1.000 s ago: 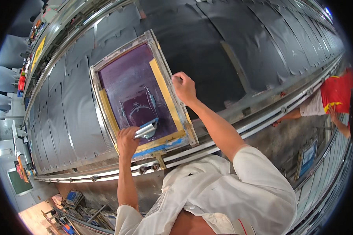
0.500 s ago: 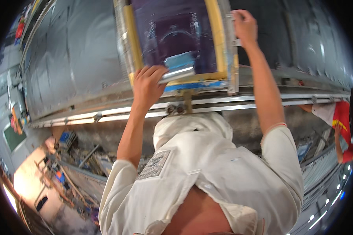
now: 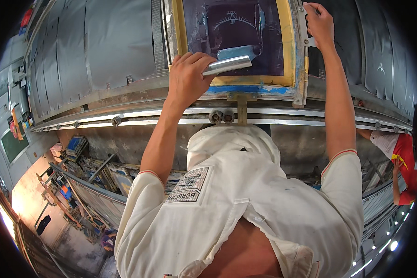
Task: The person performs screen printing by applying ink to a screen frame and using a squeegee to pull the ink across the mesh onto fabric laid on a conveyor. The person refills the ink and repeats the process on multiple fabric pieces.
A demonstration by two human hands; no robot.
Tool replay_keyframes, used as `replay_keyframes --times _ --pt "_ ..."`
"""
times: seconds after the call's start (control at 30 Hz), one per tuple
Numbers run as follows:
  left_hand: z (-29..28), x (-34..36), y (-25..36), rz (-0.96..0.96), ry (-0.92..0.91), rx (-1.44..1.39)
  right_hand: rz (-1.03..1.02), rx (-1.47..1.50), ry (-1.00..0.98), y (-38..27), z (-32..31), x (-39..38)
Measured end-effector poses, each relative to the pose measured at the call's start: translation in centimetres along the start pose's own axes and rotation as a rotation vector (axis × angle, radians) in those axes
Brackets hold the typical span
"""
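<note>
Head view: left hand (image 3: 190, 76) has fingers wrapped round the left end of a silver metal-handled squeegee (image 3: 227, 66), gripping it firmly. Squeegee sits over the near part of the purple mesh (image 3: 273, 55), slightly tilted, right end higher. Pale-blue ink (image 3: 234, 52) just beyond the handle; can't tell if the blade touches the mesh. Curved, spiky pale motif (image 3: 234, 19) on the mesh farther out.

Right hand (image 3: 320, 23) is at the right edge of the screen-printing frame (image 3: 300, 69), fingers curled, tips beside the metal edge strip. Can't tell if it's pinching that or only resting there. Frame has yellow tape (image 3: 180, 28) inside its sides, blue smears (image 3: 264, 89) along the near bar.

Frame is on a long table, dark-grey sheets (image 3: 120, 41) either side. Twin metal rails (image 3: 171, 113) run along the near edge. Person in red (image 3: 405, 153) far right.
</note>
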State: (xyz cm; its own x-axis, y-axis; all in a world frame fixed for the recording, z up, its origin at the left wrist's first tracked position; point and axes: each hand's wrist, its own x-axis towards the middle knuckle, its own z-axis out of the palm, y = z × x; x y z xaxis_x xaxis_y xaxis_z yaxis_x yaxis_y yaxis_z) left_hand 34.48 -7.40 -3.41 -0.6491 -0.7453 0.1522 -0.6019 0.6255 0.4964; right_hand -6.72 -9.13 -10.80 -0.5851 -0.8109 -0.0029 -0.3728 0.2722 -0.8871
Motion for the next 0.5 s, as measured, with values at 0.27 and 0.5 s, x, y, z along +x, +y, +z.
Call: replay_keyframes --times 0.27,0.5 --pt "1.9 1.4 -0.1 0.071 -0.055 0.018 0.025 -0.215 0.008 2.6 0.2 0.6" --pt "3.1 0.9 -0.8 -0.005 -0.069 -0.058 -0.282 -0.17 -0.258 -9.7 0.2 -16.0"
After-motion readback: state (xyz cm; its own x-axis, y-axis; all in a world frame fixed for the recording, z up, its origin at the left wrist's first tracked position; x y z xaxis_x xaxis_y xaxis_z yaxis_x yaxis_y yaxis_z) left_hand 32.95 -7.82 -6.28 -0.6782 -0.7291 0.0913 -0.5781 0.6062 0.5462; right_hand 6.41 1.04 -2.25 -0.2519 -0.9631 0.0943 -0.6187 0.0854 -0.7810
